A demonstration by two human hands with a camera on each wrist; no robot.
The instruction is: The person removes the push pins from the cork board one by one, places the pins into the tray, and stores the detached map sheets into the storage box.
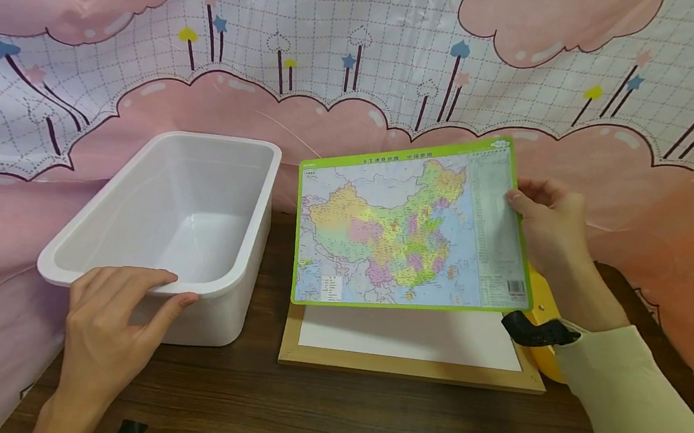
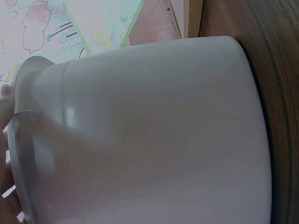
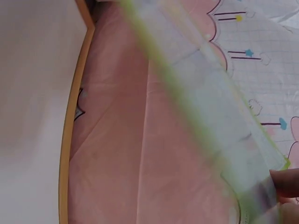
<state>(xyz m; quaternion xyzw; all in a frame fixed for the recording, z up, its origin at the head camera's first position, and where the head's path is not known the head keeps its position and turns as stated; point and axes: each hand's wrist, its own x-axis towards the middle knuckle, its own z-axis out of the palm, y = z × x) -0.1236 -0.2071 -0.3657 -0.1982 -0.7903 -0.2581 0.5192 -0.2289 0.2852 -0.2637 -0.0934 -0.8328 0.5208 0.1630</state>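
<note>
My right hand pinches the right edge of a green-bordered map sheet. The sheet is tilted above a wood-framed whiteboard and covers its far part. Blurred in the right wrist view, the same map sheet appears nearly edge-on, with fingertips at its edge. On the left, my left hand grips the near rim of a white plastic tub, fingers over the top. The tub's outer wall fills most of the left wrist view, with the thumb at the rim.
Under everything lies a dark wood-grain table. A yellow object, partly hidden by the right wrist and map, sits beside the board's right side. Behind the table hangs a cloth printed with pink clouds. The visible inside of the tub holds nothing.
</note>
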